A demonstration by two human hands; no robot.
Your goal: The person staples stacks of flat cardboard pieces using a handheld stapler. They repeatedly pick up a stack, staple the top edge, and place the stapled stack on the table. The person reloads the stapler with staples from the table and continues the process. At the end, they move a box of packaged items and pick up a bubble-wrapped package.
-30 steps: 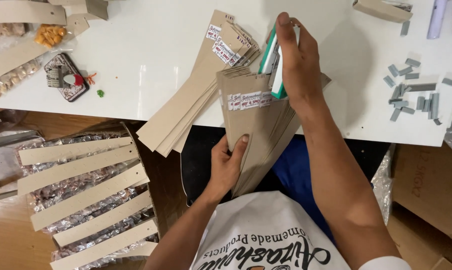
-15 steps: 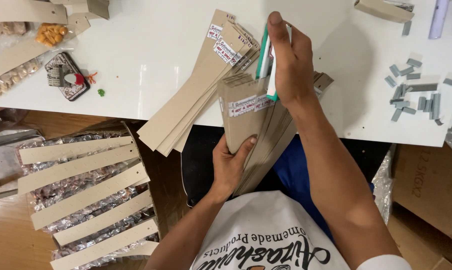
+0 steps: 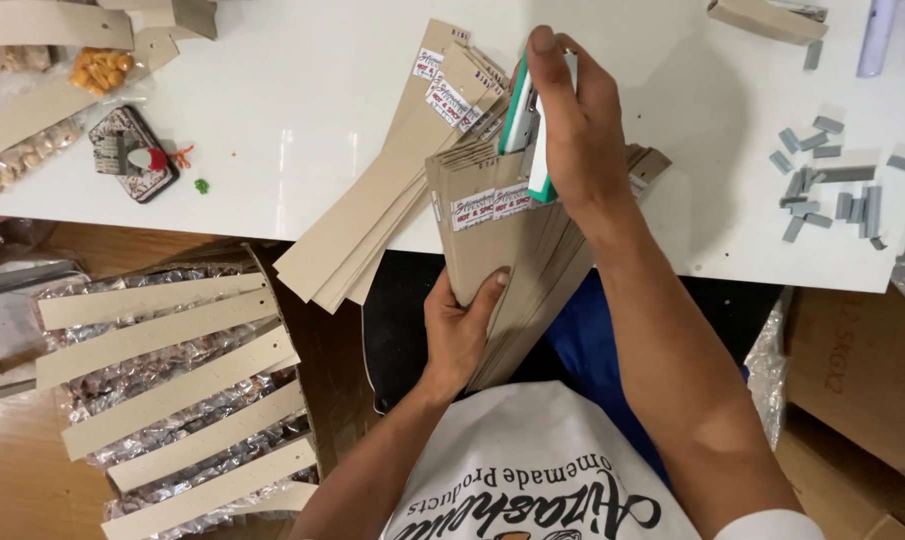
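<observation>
My left hand point(image 3: 460, 335) grips the lower end of a stack of long brown cardboard strips point(image 3: 503, 262), thumb on top. The stack leans over the table's front edge, and its top strip carries a small white and red label point(image 3: 491, 203). My right hand point(image 3: 573, 130) is shut on a green and white stapler point(image 3: 529, 130), pressed down on the upper end of that stack. A second fanned pile of labelled cardboard strips point(image 3: 393, 195) lies just left of it on the white table point(image 3: 273, 110).
Several grey staple bars point(image 3: 828, 185) lie scattered at the table's right. A phone-like dark object point(image 3: 133, 152) and clear snack packets point(image 3: 18, 160) sit at the left. Below left, a box holds foil packets topped with cardboard strips point(image 3: 173, 385). Cardboard boxes point(image 3: 858, 370) stand at lower right.
My right hand has shifted slightly left and down with the stapler, onto the top of the stack. The left hand keeps its grip on the strips.
</observation>
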